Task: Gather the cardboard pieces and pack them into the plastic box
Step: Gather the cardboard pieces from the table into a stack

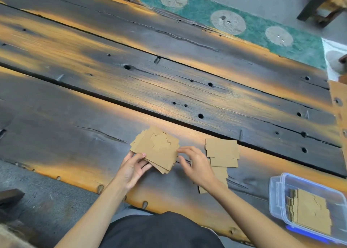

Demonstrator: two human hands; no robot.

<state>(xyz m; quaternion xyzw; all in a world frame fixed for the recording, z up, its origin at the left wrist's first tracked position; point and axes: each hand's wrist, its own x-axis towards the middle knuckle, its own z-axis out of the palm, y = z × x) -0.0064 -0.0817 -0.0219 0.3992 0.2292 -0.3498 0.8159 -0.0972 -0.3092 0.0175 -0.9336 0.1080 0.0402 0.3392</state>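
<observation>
Fingers (139, 156) of left hand (131, 168) pinch the near-left corner of a fanned stack of cardboard pieces (156, 150), thumb on top, other fingers under. Right hand (197, 165) fingers half curled and spread, tips at the stack's right edge; firm grip or just touching, cannot tell. Stack sits low over the near part of the dark wooden table (93, 127). Just right of the right hand, more loose cardboard pieces (222, 151) lie overlapped on the table, partly hidden by the wrist. Far right, near edge: clear plastic box (277, 200), blue trim, open, with cardboard pieces in the box (311, 212) lying flat inside.
</observation>
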